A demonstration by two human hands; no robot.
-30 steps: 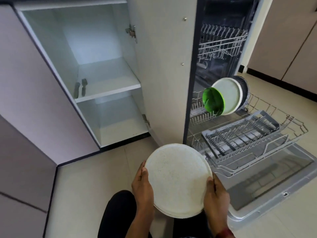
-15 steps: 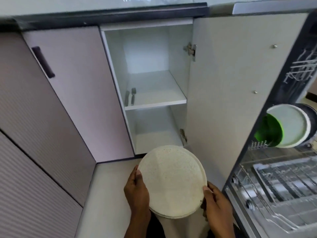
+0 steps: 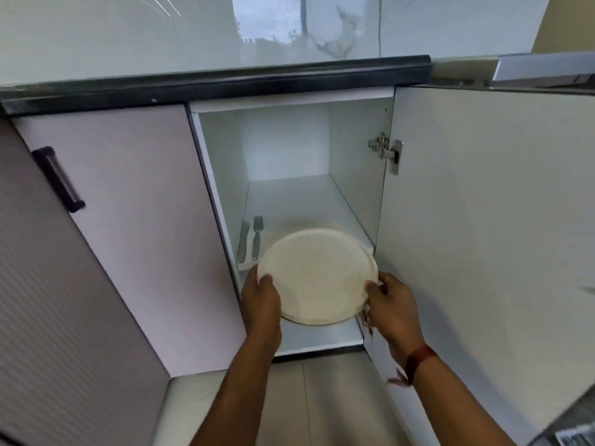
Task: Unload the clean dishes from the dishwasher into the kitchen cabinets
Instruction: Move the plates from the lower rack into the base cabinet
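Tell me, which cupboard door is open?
The right door, swung wide on its metal hinge beside the plates. The left door, with the dark handle, is shut.

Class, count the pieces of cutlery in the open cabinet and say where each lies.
2. A knife lies at the left edge of the shelf; a fork lies just right of it. The plates in front may hide more.
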